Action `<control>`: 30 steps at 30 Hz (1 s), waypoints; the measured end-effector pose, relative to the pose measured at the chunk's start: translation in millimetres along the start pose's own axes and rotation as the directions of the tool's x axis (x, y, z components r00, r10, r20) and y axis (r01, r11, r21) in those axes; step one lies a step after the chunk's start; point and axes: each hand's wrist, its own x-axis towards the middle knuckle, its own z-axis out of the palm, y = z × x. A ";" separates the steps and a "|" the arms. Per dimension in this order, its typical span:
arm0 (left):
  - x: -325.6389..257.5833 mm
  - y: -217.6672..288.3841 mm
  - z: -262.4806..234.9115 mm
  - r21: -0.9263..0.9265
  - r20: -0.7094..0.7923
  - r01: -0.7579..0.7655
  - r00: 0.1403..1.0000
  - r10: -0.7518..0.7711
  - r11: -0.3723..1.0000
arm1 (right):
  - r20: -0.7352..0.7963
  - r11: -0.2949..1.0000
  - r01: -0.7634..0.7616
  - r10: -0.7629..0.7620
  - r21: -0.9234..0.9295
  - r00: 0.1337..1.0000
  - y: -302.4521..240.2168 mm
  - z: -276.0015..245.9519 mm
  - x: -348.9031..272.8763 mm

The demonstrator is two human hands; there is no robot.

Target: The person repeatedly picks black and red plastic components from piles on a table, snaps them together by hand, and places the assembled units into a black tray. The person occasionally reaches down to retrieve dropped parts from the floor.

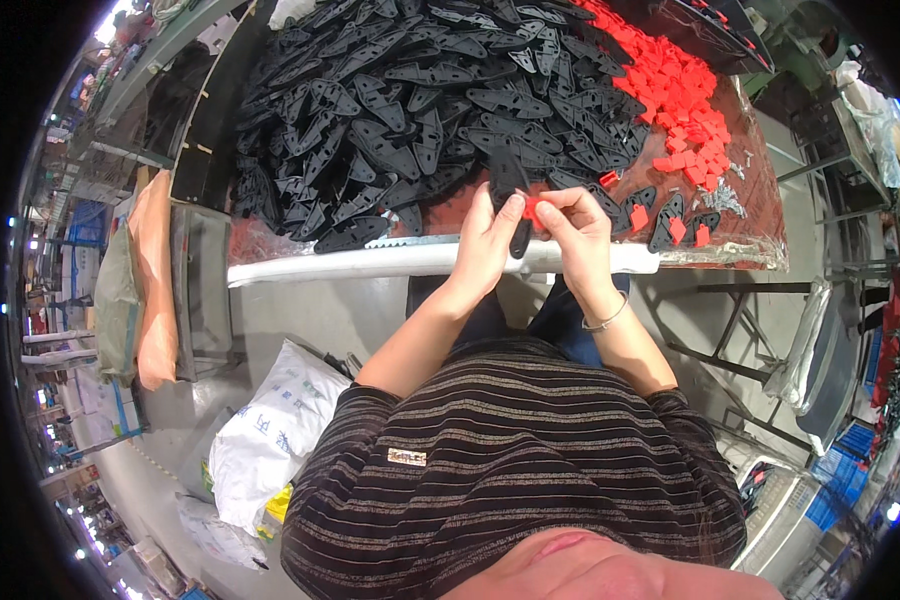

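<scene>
My left hand (485, 245) is closed around a black plastic part (510, 180), long and pointed, held above the table's near edge. Against its side, the fingers of my right hand (577, 225) pinch a small red plastic piece (533, 210). Whether the red piece sits in the black part or only touches it, I cannot tell, since my fingers cover the join. Just right of my hands lie several black parts (667, 220), each with a red piece (639, 217) on it. A large heap of similar black parts (390, 110) spreads beyond my left hand.
A pile of loose red pieces (680, 110) covers the table's right side, with small metal bits (727, 195) near it. White padding (350, 264) runs along the front edge. On the floor at left stands a white sack (280, 420); a metal frame (735, 330) is at right.
</scene>
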 end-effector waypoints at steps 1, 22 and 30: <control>-0.6 0.5 0.8 0.022 0.041 0.012 0.999 -0.013 1.000 | 0.013 1.000 0.016 -0.015 -0.013 1.000 1.9 1.0 -2.6; -8.4 0.1 11.4 -0.077 0.329 0.211 0.928 -0.175 0.974 | 0.272 0.958 -0.129 0.057 0.256 0.961 -27.7 6.5 15.8; -18.7 -5.7 25.2 0.267 0.367 0.001 0.925 -0.102 0.964 | -0.036 0.950 -0.049 0.063 0.309 0.997 -14.1 6.8 9.1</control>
